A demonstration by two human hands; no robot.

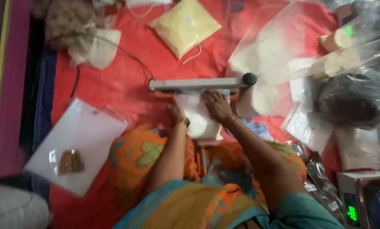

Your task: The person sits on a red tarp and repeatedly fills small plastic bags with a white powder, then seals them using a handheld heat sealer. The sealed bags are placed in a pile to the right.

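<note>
Here both hands, left hand (176, 113) and right hand (217, 106), press a white pouch (200, 121) under the sealer bar (198, 84)

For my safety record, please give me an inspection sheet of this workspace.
Surface: red cloth spread on the floor.
Job's things: white pouch lying at the grey sealer bar.
Clutter: yellow packet, flat white bag with brown powder, dark round bundle, clear bags, scale.
Grips: left hand and right hand both rest on the pouch.
Cables: black cord runs to the sealer.
Surroundings: purple mat edge on the left.
</note>
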